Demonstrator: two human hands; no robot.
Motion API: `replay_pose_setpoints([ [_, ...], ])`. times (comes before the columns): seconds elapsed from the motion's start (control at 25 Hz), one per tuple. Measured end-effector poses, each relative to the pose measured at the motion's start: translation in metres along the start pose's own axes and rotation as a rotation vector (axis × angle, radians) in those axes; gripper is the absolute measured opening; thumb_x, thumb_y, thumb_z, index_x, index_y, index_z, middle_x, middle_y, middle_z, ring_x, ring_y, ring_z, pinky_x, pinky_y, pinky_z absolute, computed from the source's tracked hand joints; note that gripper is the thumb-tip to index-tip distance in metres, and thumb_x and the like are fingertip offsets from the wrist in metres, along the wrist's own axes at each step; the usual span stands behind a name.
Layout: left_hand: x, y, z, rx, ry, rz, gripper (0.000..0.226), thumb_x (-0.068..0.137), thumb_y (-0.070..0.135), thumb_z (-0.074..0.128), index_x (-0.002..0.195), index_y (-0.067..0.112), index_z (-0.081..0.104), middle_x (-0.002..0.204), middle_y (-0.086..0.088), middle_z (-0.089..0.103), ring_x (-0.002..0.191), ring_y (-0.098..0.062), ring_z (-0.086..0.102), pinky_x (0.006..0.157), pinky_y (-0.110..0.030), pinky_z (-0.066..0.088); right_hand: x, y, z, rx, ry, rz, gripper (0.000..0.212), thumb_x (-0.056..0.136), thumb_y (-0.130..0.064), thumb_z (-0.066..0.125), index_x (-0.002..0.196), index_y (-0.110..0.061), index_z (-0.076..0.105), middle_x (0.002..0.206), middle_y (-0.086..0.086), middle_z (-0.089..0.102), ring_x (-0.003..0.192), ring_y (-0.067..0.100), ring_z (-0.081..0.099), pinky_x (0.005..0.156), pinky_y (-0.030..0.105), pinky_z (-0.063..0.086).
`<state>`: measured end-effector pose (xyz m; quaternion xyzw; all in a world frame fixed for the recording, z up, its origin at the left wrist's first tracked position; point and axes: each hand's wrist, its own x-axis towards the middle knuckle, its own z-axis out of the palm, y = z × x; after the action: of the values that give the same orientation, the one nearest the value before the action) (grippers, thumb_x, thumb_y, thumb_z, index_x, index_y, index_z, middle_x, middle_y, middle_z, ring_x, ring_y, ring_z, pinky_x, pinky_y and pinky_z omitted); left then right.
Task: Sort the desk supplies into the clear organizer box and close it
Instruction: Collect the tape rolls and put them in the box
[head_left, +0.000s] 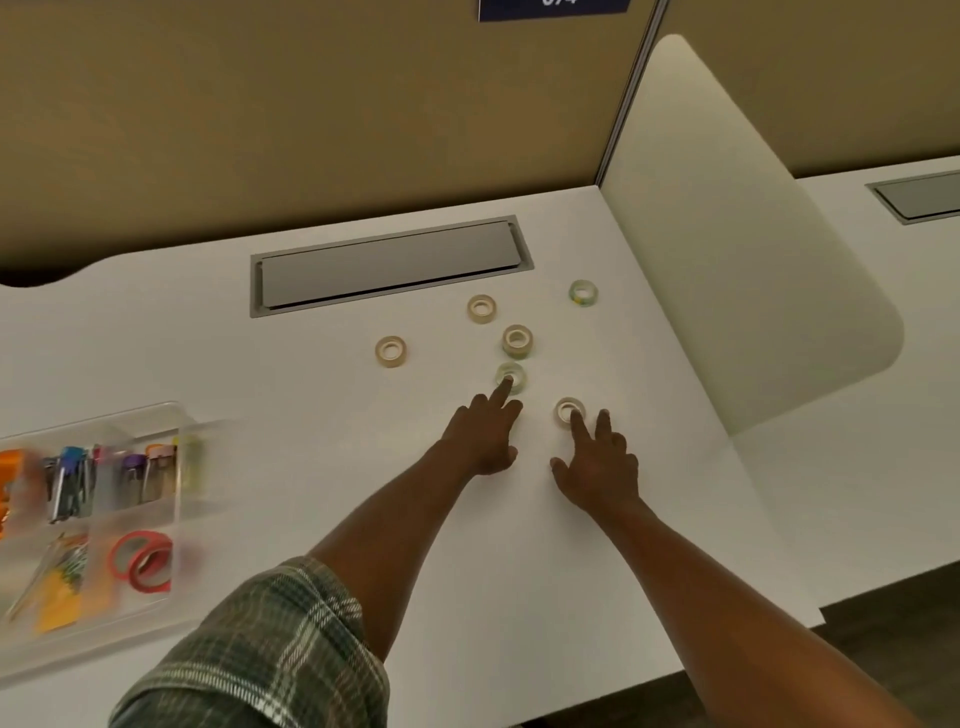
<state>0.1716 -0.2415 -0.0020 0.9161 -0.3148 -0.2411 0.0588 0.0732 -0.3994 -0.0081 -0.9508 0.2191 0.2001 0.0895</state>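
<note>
Several small clear tape rolls lie on the white desk (311, 395). My left hand (485, 434) reaches out with its index fingertip on one roll (511, 375). My right hand (597, 462) has its index fingertip on another roll (569, 409). Neither roll is lifted. More rolls lie beyond: one at the left (390, 351), two in the middle (517, 340) (481, 308), and one at the far right (583, 292). The clear organizer box (176, 467) stands open at the left edge, blurred, holding red tape rolls (143, 561), coloured clips and pens.
A grey cable hatch (389, 265) is set into the desk behind the rolls. A white rounded divider (727, 249) stands at the right, and a tan partition wall (311, 114) runs along the back. The desk's front edge runs close on the right.
</note>
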Motion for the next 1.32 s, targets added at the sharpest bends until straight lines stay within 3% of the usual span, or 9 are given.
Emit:
replay_pose_setpoints([
  [0.16, 0.014, 0.001, 0.0, 0.063, -0.036, -0.012, 0.065, 0.088, 0.039, 0.06, 0.144, 0.017, 0.036, 0.166, -0.004, 0.001, 0.136, -0.033, 0.033, 0.101, -0.046, 0.04, 0.0, -0.001, -0.006, -0.074, 0.016, -0.037, 0.066, 0.094, -0.044, 0.052, 0.152, -0.023, 0.028, 0.155, 0.016, 0.028, 0.128, 0.035, 0.043, 0.1, 0.044, 0.04],
  [0.28, 0.013, 0.0, 0.003, 0.09, 0.001, -0.003, 0.057, 0.089, 0.038, 0.057, 0.139, 0.014, 0.042, 0.161, -0.011, 0.017, 0.133, -0.033, 0.036, 0.1, -0.045, 0.04, -0.004, -0.001, -0.007, -0.075, 0.088, -0.078, 0.048, 0.095, -0.038, 0.053, 0.139, -0.02, 0.044, 0.135, 0.01, 0.044, 0.117, 0.03, 0.05, 0.092, 0.04, 0.045],
  [0.48, -0.016, -0.011, 0.015, 0.049, 0.102, -0.015, 0.035, 0.091, 0.027, 0.054, 0.122, 0.011, 0.051, 0.132, -0.012, 0.045, 0.115, -0.031, 0.048, 0.084, -0.04, 0.043, -0.013, -0.009, 0.001, -0.063, 0.109, -0.109, 0.03, 0.096, -0.035, 0.056, 0.12, -0.016, 0.056, 0.123, 0.007, 0.05, 0.109, 0.025, 0.054, 0.086, 0.037, 0.05],
  [0.72, -0.077, -0.04, 0.04, 0.0, 0.16, -0.076, 0.032, 0.086, 0.004, 0.044, 0.117, 0.012, 0.048, 0.11, -0.009, 0.052, 0.099, -0.03, 0.052, 0.071, -0.038, 0.041, -0.032, -0.046, 0.019, 0.067, 0.137, -0.121, 0.029, 0.092, -0.037, 0.056, 0.113, -0.017, 0.058, 0.116, 0.004, 0.053, 0.105, 0.024, 0.057, 0.078, 0.034, 0.051],
  [0.92, -0.129, -0.072, 0.042, -0.637, 0.31, -0.254, 0.022, 0.085, 0.015, 0.055, 0.106, 0.02, 0.051, 0.084, -0.002, 0.061, 0.077, -0.019, 0.058, 0.064, -0.031, 0.044, -0.052, -0.109, 0.028, 0.523, 0.112, -0.153, 0.031, 0.085, -0.037, 0.068, 0.108, -0.022, 0.054, 0.101, -0.002, 0.06, 0.087, 0.019, 0.061, 0.075, 0.033, 0.05],
  [1.04, -0.162, -0.095, 0.028, -1.192, 0.304, -0.454, 0.022, 0.084, 0.021, 0.063, 0.103, 0.029, 0.058, 0.071, 0.002, 0.062, 0.059, -0.007, 0.054, 0.055, -0.024, 0.043, -0.067, -0.156, 0.028, 0.933, -0.06, -0.051, 0.026, 0.087, -0.04, 0.068, 0.107, -0.026, 0.058, 0.095, 0.002, 0.071, 0.079, 0.019, 0.071, 0.07, 0.036, 0.058],
  [1.12, -0.186, -0.119, 0.018, -1.433, 0.327, -0.525, 0.025, 0.08, 0.021, 0.067, 0.102, 0.032, 0.063, 0.08, -0.001, 0.069, 0.072, -0.008, 0.062, 0.064, -0.023, 0.042, -0.078, -0.192, 0.026, 1.201, -0.256, 0.022, 0.02, 0.09, -0.038, 0.067, 0.106, -0.026, 0.064, 0.101, 0.005, 0.072, 0.077, 0.021, 0.075, 0.068, 0.036, 0.06],
  [1.2, -0.21, -0.143, 0.009, -1.592, 0.41, -0.54, 0.027, 0.078, 0.025, 0.07, 0.105, 0.028, 0.067, 0.092, -0.004, 0.075, 0.092, -0.015, 0.067, 0.076, -0.028, 0.043, -0.087, -0.226, 0.025, 1.294, -0.368, -0.012, 0.019, 0.092, -0.036, 0.064, 0.106, -0.024, 0.069, 0.104, 0.004, 0.074, 0.08, 0.023, 0.076, 0.068, 0.035, 0.06],
  [1.32, -0.248, -0.184, 0.001, -1.802, 0.564, -0.508, 0.026, 0.081, 0.027, 0.071, 0.107, 0.024, 0.068, 0.094, -0.002, 0.075, 0.092, -0.018, 0.066, 0.084, -0.037, 0.044, -0.105, -0.284, 0.021, 1.328, -0.455, -0.127, 0.018, 0.093, -0.034, 0.061, 0.105, -0.027, 0.073, 0.103, 0.003, 0.076, 0.085, 0.024, 0.076, 0.07, 0.033, 0.061],
])
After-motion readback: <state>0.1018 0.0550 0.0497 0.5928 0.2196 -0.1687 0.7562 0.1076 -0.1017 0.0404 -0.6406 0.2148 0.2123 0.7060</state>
